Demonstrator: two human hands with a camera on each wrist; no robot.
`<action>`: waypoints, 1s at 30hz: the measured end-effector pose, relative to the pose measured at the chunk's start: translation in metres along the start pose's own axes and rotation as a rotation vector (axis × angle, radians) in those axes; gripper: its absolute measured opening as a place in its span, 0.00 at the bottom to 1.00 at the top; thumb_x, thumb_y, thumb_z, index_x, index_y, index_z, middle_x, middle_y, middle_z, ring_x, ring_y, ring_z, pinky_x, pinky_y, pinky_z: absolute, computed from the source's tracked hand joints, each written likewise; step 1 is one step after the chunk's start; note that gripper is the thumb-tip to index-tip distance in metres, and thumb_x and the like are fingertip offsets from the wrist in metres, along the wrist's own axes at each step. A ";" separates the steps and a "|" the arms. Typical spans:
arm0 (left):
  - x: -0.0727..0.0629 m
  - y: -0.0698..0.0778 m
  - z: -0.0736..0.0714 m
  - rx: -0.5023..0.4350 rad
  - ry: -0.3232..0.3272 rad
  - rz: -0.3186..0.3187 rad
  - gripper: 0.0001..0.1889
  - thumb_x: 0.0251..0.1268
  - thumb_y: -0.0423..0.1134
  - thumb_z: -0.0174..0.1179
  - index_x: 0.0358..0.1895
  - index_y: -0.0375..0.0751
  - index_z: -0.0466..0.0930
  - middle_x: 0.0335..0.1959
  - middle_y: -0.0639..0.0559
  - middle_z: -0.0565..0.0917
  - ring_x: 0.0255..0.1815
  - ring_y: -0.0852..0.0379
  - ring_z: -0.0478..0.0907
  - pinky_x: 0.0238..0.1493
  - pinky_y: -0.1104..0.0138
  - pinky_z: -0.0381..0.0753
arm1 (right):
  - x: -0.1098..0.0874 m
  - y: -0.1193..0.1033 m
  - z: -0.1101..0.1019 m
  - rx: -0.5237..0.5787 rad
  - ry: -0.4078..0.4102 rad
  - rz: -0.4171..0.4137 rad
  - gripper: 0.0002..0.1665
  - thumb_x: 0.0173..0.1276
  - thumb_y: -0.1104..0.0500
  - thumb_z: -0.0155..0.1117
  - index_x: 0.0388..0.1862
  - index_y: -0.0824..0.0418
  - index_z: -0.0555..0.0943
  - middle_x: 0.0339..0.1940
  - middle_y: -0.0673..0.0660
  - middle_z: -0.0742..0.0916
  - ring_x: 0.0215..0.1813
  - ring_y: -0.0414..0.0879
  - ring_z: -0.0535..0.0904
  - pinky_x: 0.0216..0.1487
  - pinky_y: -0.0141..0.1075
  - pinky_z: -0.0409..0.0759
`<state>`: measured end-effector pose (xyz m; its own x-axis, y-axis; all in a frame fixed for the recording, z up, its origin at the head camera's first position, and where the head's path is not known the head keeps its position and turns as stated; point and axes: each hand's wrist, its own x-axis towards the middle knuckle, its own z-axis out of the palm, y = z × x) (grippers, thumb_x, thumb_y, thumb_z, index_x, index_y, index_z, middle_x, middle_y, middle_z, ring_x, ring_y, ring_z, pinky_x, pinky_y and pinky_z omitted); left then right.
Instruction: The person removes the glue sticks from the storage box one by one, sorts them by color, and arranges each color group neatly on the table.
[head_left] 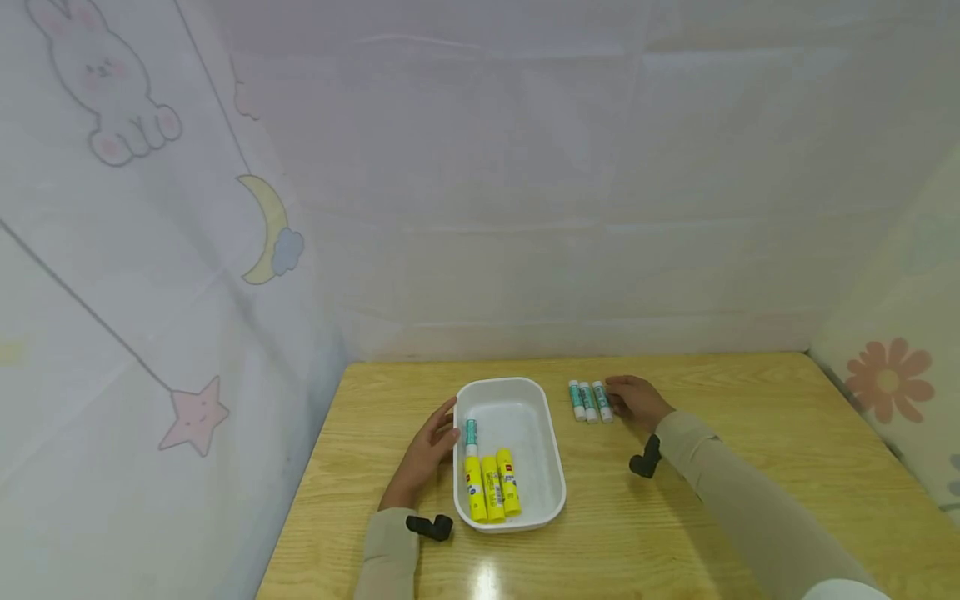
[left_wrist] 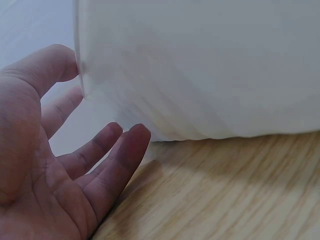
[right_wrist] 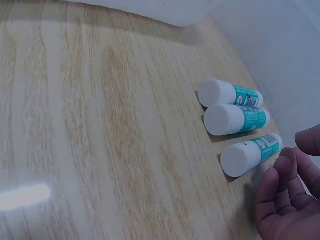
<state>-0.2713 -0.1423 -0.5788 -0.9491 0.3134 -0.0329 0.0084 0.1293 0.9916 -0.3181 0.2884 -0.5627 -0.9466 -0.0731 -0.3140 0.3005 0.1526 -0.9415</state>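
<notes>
The person wears long sleeves in plain light beige, close to khaki, the left sleeve [head_left: 386,560] and the right sleeve [head_left: 757,492] matching in shade. Both reach the wrists, with soft creases in the cloth. At each cuff sits a small, dark attachment: the left wrist piece [head_left: 431,527] is black and bent, with a thicker, rounded end, and the right wrist piece [head_left: 647,457] is likewise black and angled. The left hand [head_left: 426,452] and right hand [head_left: 637,402] are bare. A smooth white patch [head_left: 843,591] borders the right sleeve at the lower edge of the head view.
</notes>
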 end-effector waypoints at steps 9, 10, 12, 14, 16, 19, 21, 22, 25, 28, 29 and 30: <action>0.004 -0.007 -0.002 -0.008 -0.006 -0.010 0.31 0.74 0.43 0.55 0.76 0.59 0.56 0.71 0.38 0.64 0.68 0.38 0.66 0.58 0.50 0.75 | -0.001 -0.019 0.007 0.002 -0.047 -0.011 0.30 0.79 0.54 0.50 0.72 0.68 0.63 0.63 0.66 0.73 0.55 0.53 0.73 0.58 0.43 0.74; 0.005 -0.011 -0.002 -0.010 0.005 -0.011 0.31 0.74 0.44 0.55 0.76 0.61 0.57 0.71 0.39 0.64 0.68 0.38 0.66 0.58 0.50 0.76 | -0.001 -0.023 0.009 0.010 -0.065 -0.018 0.30 0.79 0.54 0.50 0.72 0.69 0.62 0.64 0.67 0.72 0.57 0.54 0.73 0.60 0.45 0.73; 0.007 -0.018 -0.002 -0.004 0.024 -0.017 0.30 0.74 0.44 0.55 0.75 0.66 0.58 0.71 0.42 0.65 0.67 0.40 0.67 0.58 0.51 0.76 | -0.002 -0.029 0.013 0.013 -0.104 -0.032 0.32 0.79 0.53 0.49 0.73 0.70 0.60 0.68 0.69 0.69 0.62 0.57 0.70 0.64 0.47 0.70; 0.008 -0.021 -0.003 -0.001 0.031 -0.003 0.29 0.74 0.44 0.55 0.74 0.66 0.59 0.70 0.42 0.66 0.67 0.40 0.67 0.58 0.51 0.76 | -0.003 -0.035 0.016 0.009 -0.131 -0.042 0.33 0.79 0.53 0.48 0.74 0.70 0.59 0.71 0.69 0.66 0.65 0.58 0.68 0.67 0.48 0.67; 0.008 -0.023 -0.003 -0.001 0.029 0.010 0.29 0.74 0.44 0.55 0.75 0.65 0.58 0.70 0.42 0.66 0.67 0.40 0.67 0.58 0.51 0.76 | -0.005 -0.041 0.020 0.018 -0.149 -0.044 0.33 0.79 0.52 0.48 0.75 0.69 0.58 0.72 0.69 0.65 0.68 0.59 0.66 0.68 0.48 0.66; 0.008 -0.025 -0.003 -0.004 0.023 0.028 0.30 0.74 0.43 0.55 0.75 0.63 0.58 0.70 0.41 0.66 0.67 0.39 0.68 0.58 0.50 0.76 | -0.007 -0.050 0.028 0.026 -0.170 -0.046 0.33 0.80 0.53 0.48 0.75 0.68 0.57 0.73 0.68 0.63 0.71 0.59 0.63 0.70 0.46 0.64; 0.007 -0.024 -0.003 -0.002 0.024 0.029 0.30 0.74 0.44 0.55 0.75 0.63 0.58 0.70 0.41 0.66 0.66 0.39 0.68 0.57 0.50 0.76 | -0.010 -0.058 0.037 0.046 -0.191 -0.051 0.33 0.80 0.54 0.47 0.75 0.69 0.56 0.74 0.69 0.62 0.73 0.60 0.61 0.71 0.47 0.63; 0.007 -0.024 -0.003 0.001 0.026 0.028 0.30 0.74 0.44 0.55 0.75 0.64 0.58 0.70 0.41 0.66 0.66 0.39 0.68 0.57 0.51 0.77 | -0.011 -0.061 0.041 0.053 -0.202 -0.056 0.33 0.80 0.55 0.47 0.75 0.70 0.56 0.75 0.69 0.61 0.73 0.60 0.60 0.71 0.47 0.62; 0.007 -0.022 -0.003 0.000 0.034 0.018 0.30 0.73 0.45 0.55 0.75 0.66 0.58 0.70 0.43 0.66 0.66 0.40 0.68 0.57 0.52 0.77 | -0.014 -0.071 0.055 0.071 -0.233 -0.047 0.32 0.80 0.56 0.46 0.76 0.70 0.55 0.75 0.69 0.60 0.74 0.60 0.60 0.72 0.49 0.59; 0.007 -0.020 -0.002 -0.004 0.036 0.012 0.30 0.73 0.46 0.55 0.74 0.68 0.58 0.70 0.44 0.66 0.66 0.41 0.68 0.56 0.52 0.77 | -0.015 -0.076 0.068 0.086 -0.249 -0.032 0.32 0.80 0.57 0.47 0.75 0.71 0.56 0.75 0.69 0.62 0.73 0.60 0.60 0.72 0.49 0.58; 0.008 -0.020 -0.002 -0.006 0.035 0.014 0.29 0.73 0.46 0.55 0.74 0.68 0.58 0.70 0.44 0.67 0.66 0.41 0.68 0.57 0.52 0.77 | -0.016 -0.077 0.071 0.089 -0.254 -0.029 0.31 0.80 0.57 0.47 0.75 0.71 0.56 0.74 0.69 0.62 0.73 0.60 0.61 0.73 0.49 0.58; 0.008 -0.020 -0.002 -0.007 0.035 0.011 0.29 0.73 0.46 0.55 0.74 0.68 0.59 0.69 0.45 0.67 0.66 0.42 0.69 0.56 0.53 0.77 | -0.016 -0.079 0.075 0.096 -0.257 -0.027 0.31 0.80 0.58 0.46 0.74 0.72 0.56 0.74 0.69 0.63 0.73 0.60 0.61 0.73 0.49 0.57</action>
<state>-0.2799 -0.1438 -0.5988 -0.9593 0.2820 -0.0175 0.0170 0.1192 0.9927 -0.3176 0.2036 -0.4927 -0.8976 -0.3250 -0.2977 0.2968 0.0537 -0.9534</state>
